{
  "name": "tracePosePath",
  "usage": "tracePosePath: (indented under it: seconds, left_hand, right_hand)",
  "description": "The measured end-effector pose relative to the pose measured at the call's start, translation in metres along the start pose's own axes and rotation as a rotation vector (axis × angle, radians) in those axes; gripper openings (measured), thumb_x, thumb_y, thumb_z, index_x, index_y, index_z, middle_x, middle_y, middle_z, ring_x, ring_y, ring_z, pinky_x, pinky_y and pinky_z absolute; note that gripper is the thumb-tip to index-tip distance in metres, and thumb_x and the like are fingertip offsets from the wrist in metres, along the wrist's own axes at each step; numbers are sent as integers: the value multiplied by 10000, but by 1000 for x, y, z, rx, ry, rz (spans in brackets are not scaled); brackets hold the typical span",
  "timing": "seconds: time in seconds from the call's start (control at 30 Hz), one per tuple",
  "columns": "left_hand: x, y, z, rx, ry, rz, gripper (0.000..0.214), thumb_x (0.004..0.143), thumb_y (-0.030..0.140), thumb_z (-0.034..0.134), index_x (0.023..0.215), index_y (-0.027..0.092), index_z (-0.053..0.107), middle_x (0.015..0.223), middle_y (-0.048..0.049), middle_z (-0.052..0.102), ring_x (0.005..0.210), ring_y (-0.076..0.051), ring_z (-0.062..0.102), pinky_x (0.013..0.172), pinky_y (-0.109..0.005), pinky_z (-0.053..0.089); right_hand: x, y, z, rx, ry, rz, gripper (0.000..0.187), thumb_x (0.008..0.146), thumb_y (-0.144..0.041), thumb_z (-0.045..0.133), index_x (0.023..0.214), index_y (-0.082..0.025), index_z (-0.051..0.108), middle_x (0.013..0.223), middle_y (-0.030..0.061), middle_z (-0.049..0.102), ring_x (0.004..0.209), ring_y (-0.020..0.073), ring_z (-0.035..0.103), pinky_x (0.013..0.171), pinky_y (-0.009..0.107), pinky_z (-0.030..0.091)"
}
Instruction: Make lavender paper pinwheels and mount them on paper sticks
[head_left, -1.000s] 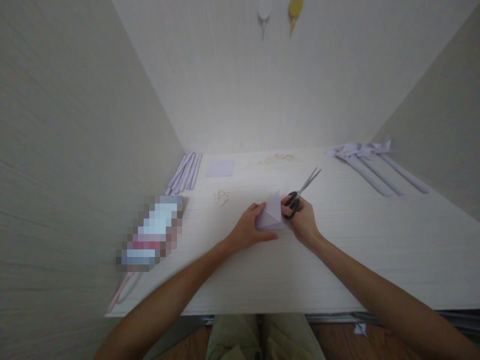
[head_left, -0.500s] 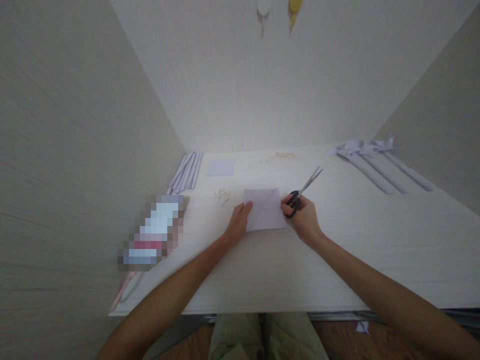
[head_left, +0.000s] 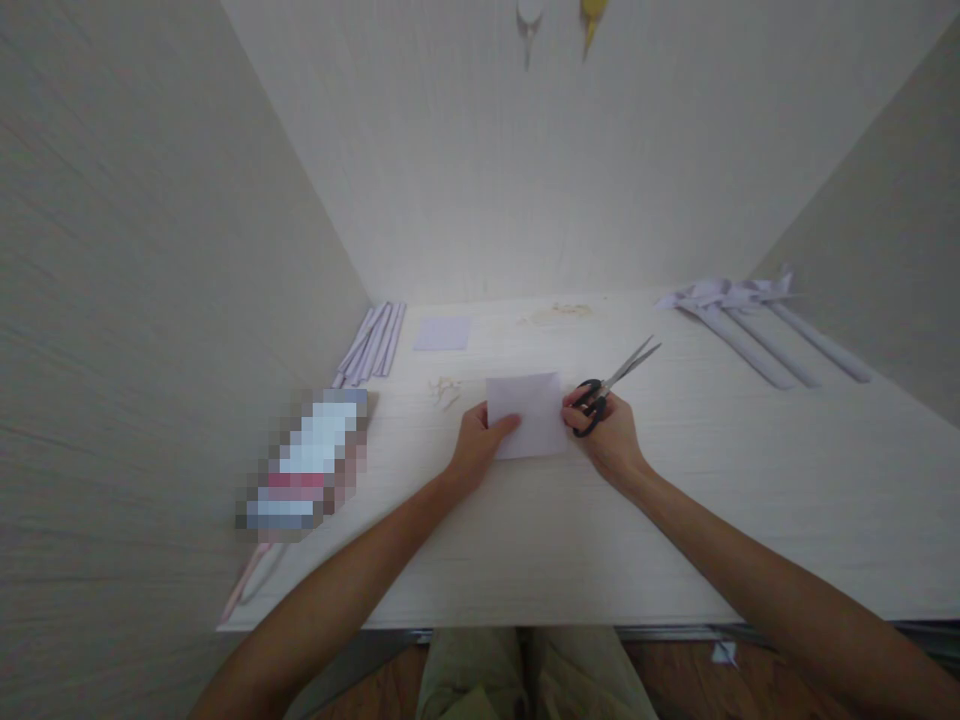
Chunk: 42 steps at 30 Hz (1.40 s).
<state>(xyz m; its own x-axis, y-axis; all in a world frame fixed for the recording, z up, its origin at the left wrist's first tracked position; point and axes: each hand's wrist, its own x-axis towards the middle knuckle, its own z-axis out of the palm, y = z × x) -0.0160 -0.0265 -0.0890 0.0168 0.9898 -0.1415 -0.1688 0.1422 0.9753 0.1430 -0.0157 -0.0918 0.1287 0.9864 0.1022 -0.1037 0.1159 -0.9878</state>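
A square of pale lilac paper (head_left: pixel 531 405) is held above the white table by my left hand (head_left: pixel 478 445), its thumb lying across the front and its fingers behind. My right hand (head_left: pixel 611 435) is closed round the black handles of a pair of scissors (head_left: pixel 600 400). The blades point up and to the right, slightly parted, away from the paper. The right fingertips are close to the paper's right edge; whether they touch it I cannot tell.
Rolled paper strips (head_left: pixel 373 340) and a flat paper square (head_left: pixel 442 333) lie at the back left. A blurred-out device (head_left: pixel 311 470) rests at the left wall. Paper tubes with frilled ends (head_left: pixel 750 345) lie back right. Small scraps (head_left: pixel 448 390) dot the table (head_left: pixel 750 500).
My left thumb has slid further right over the paper. The scissors' blades have parted more and swung a little to the right, and the right fingers have come off the paper's edge slightly.
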Motion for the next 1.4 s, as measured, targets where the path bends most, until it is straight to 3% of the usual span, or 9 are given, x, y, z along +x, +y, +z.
tracePosePath:
  seconds: [0.23, 0.97, 1.4]
  left_hand:
    - [2, -2, -2, 53, 24, 66, 327, 565, 270, 636, 848, 111, 592, 796, -54, 637, 668, -145, 562, 626, -283, 447]
    - [1, -1, 0, -53, -45, 40, 350, 518, 252, 691, 827, 111, 607, 794, -67, 652, 657, -158, 591, 650, -317, 473]
    - [-1, -2, 2, -7, 26, 33, 340, 506, 274, 697, 799, 118, 622, 779, -67, 653, 642, -161, 591, 613, -300, 475]
  right_hand:
    - [0, -1, 1, -11, -11, -2, 153, 541, -123, 594, 668, -169, 523, 625, -31, 526, 522, 77, 450, 477, 207, 341]
    - [1, 3, 1, -40, -1, 15, 147, 542, -102, 581, 658, -169, 522, 602, -37, 515, 502, 66, 432, 454, 196, 340]
    - [0, -1, 2, -67, -8, 15, 147, 539, -91, 584, 656, -154, 521, 586, -44, 508, 497, 55, 421, 453, 182, 329]
